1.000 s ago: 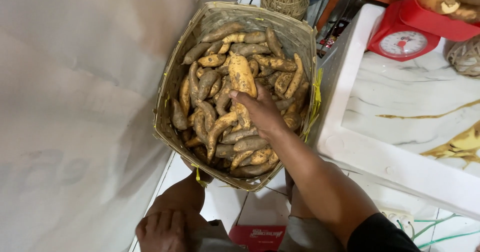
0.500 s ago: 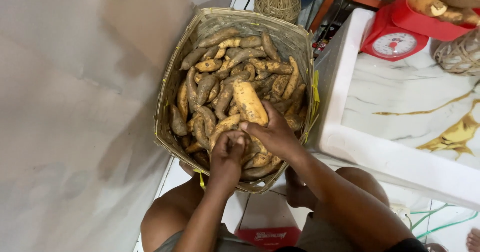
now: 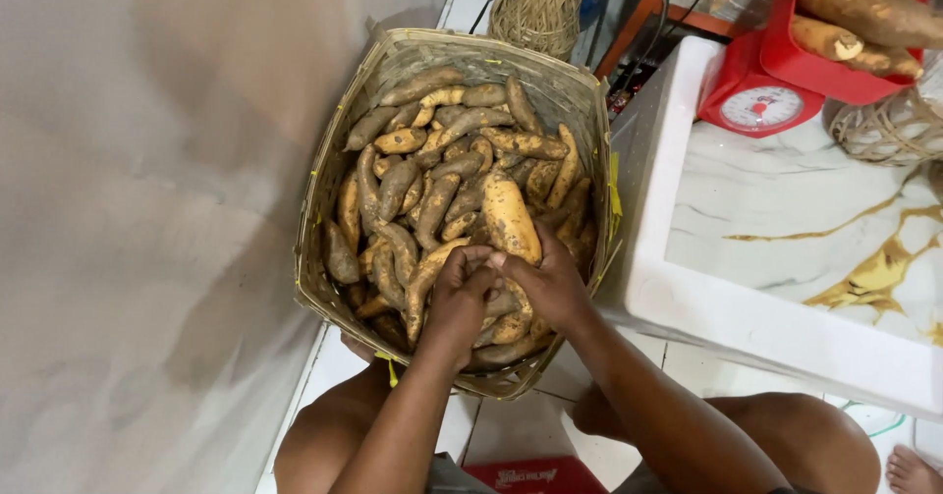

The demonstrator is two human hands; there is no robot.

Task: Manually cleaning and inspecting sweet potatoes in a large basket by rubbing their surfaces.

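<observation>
A woven bamboo basket (image 3: 339, 136) stands on the floor between my knees, filled with several soil-covered orange sweet potatoes. My right hand (image 3: 546, 280) grips a large sweet potato (image 3: 508, 216) by its lower end, holding it just above the pile. My left hand (image 3: 460, 293) is beside it, fingers curled against the same potato's lower end and touching the right hand.
A white marble-patterned counter (image 3: 786, 248) stands to the right, with a red kitchen scale (image 3: 761, 101) whose pan holds large sweet potatoes (image 3: 864, 8). A small woven basket (image 3: 538, 3) lies behind. A grey wall fills the left. A bare foot (image 3: 914, 469) shows at bottom right.
My right hand has drawn the large sweet potato toward me over the pile. My left hand came up from my knee into the basket and joined it.
</observation>
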